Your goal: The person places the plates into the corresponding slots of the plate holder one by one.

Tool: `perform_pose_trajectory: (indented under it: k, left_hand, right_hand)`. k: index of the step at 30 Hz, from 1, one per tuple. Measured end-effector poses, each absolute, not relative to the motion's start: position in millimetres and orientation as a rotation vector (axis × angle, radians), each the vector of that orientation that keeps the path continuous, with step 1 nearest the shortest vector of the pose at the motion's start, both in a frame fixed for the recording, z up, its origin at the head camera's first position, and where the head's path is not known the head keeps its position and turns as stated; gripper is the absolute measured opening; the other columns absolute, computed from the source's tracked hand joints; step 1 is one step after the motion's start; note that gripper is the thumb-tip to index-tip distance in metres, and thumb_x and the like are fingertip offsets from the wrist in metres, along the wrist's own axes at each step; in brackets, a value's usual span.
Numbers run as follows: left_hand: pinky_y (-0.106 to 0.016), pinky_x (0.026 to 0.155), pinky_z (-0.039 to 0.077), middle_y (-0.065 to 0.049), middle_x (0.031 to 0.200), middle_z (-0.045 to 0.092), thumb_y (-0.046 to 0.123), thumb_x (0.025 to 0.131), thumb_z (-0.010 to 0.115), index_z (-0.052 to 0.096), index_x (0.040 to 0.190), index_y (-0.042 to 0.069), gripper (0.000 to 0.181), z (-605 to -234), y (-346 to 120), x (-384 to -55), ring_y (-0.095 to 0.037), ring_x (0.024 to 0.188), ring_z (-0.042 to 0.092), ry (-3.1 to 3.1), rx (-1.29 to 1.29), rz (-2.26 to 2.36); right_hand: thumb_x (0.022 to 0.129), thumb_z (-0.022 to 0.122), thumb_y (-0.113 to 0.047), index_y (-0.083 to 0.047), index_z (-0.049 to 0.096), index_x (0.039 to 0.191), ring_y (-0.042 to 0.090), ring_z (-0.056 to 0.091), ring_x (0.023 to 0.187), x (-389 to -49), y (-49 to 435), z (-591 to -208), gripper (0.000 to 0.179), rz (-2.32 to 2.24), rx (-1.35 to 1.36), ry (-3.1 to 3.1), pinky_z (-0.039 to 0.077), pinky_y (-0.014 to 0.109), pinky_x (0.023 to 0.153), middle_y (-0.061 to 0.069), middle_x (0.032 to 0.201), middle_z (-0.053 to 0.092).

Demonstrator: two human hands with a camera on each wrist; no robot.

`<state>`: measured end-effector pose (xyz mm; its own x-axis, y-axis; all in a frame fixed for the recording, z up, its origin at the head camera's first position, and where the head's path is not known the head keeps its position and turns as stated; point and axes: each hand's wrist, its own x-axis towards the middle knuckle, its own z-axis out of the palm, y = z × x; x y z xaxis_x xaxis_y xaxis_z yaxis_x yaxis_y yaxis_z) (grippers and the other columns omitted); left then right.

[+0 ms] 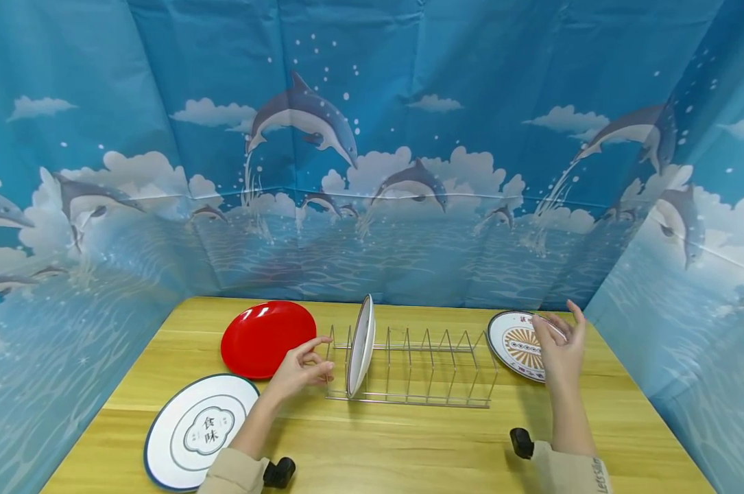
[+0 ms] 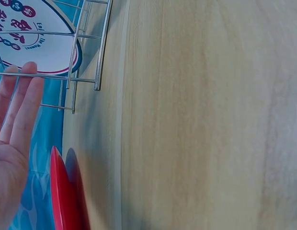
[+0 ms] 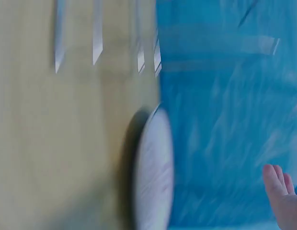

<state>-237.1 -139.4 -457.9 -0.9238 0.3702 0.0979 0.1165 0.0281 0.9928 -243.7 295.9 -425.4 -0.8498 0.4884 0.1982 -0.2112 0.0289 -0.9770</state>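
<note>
A wire dish rack (image 1: 430, 399) stands mid-table, and a white plate (image 1: 361, 346) is upright in a slot near its left end. My left hand (image 1: 300, 367) is at that left end, fingertips by the end wire; whether they touch it I cannot tell. In the left wrist view its fingers (image 2: 26, 105) look nearly straight, and the upright plate (image 2: 36, 36) shows lettering and a blue rim. At the right, my right hand (image 1: 563, 346) is raised with fingers spread, holding nothing. It partly covers a white plate (image 1: 522, 343) with an orange ray pattern.
Left of the rack lies a red plate (image 1: 267, 339). Closer to me is a white plate (image 1: 168, 439) with a dark rim and black characters. A blue dolphin-print curtain (image 1: 372, 254) borders the back and sides of the wooden table (image 1: 409, 453).
</note>
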Motion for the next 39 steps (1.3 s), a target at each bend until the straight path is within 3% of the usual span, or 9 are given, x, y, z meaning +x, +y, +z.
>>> perform_pose_trajectory:
  k: [7,13,15,19,22,25,29,34,39]
  left_hand:
    - [-0.053,0.075,0.05,-0.042,0.09,0.052,0.001,0.086,0.06,0.037,0.134,-0.005,0.053,-455,-141,-235,-0.057,0.086,0.055,2.121,0.486,2.001]
    - [-0.054,0.075,0.05,-0.04,0.088,0.054,0.001,0.086,0.061,0.037,0.134,-0.005,0.054,-458,-141,-236,-0.057,0.086,0.054,2.113,0.493,2.01]
    - [-0.054,0.074,0.05,-0.037,0.087,0.056,0.002,0.086,0.061,0.036,0.135,-0.006,0.055,-464,-142,-240,-0.056,0.085,0.056,2.102,0.503,2.022]
    - [-0.051,0.074,0.052,-0.033,0.087,0.058,0.008,0.086,0.063,0.035,0.136,-0.003,0.058,-477,-144,-248,-0.049,0.083,0.06,2.122,0.515,2.013]
    - [-0.047,0.073,0.054,-0.03,0.087,0.06,0.011,0.086,0.064,0.037,0.137,0.0,0.059,-483,-144,-251,-0.047,0.083,0.061,2.155,0.516,1.992]
    - [-0.046,0.072,0.054,-0.028,0.086,0.061,0.011,0.085,0.065,0.039,0.136,0.002,0.057,-483,-144,-251,-0.046,0.082,0.062,2.155,0.49,1.998]
    - [-0.047,0.073,0.054,-0.03,0.087,0.06,0.011,0.085,0.065,0.04,0.135,0.002,0.057,-482,-144,-250,-0.042,0.081,0.064,2.162,0.477,1.998]
    - [-0.05,0.074,0.052,-0.03,0.087,0.06,0.011,0.086,0.064,0.036,0.137,0.0,0.059,-481,-144,-251,-0.046,0.083,0.062,2.151,0.502,1.993]
    - [-0.054,0.075,0.05,-0.029,0.086,0.06,0.007,0.086,0.062,0.035,0.137,-0.003,0.059,-476,-142,-248,-0.052,0.085,0.058,2.122,0.5,1.999]
  right_hand:
    - [0.08,0.068,-0.034,-0.035,0.021,0.143,0.001,0.048,0.09,-248,355,-482,0.079,1.821,-0.602,-1.874,0.045,0.006,0.064,0.0,0.118,0.04]
    - [0.086,0.06,-0.033,-0.022,0.013,0.147,0.023,0.042,0.105,-233,356,-487,0.078,1.687,-0.823,-2.052,0.037,0.004,0.058,0.02,0.131,0.032]
    - [0.086,0.059,-0.03,-0.018,0.011,0.148,0.024,0.041,0.104,-231,355,-488,0.078,1.692,-0.833,-2.084,0.037,0.004,0.057,0.024,0.133,0.029]
    - [0.087,0.06,-0.022,-0.015,0.006,0.148,0.002,0.047,0.083,-236,359,-496,0.082,1.864,-0.782,-2.036,0.047,0.007,0.064,0.029,0.14,0.021]
    - [0.086,0.061,-0.017,-0.014,0.005,0.148,-0.007,0.049,0.071,-240,364,-500,0.084,2.018,-0.758,-1.989,0.052,0.014,0.069,0.029,0.134,0.026]
    - [0.085,0.062,-0.011,-0.009,0.009,0.147,-0.003,0.055,0.064,-243,368,-503,0.081,2.074,-0.767,-2.007,0.053,0.017,0.069,0.02,0.117,0.034]
    - [0.083,0.062,0.0,-0.002,0.015,0.145,-0.001,0.055,0.062,-246,370,-504,0.078,2.094,-0.776,-2.035,0.054,0.017,0.067,0.017,0.105,0.031]
    - [0.081,0.059,0.008,0.001,0.016,0.144,-0.001,0.053,0.062,-248,371,-507,0.077,2.106,-0.775,-2.032,0.054,0.018,0.067,0.022,0.112,0.029]
    - [0.083,0.061,0.003,-0.005,0.008,0.146,-0.003,0.056,0.067,-243,377,-509,0.083,2.229,-0.708,-2.003,0.052,0.018,0.076,0.024,0.127,0.022]
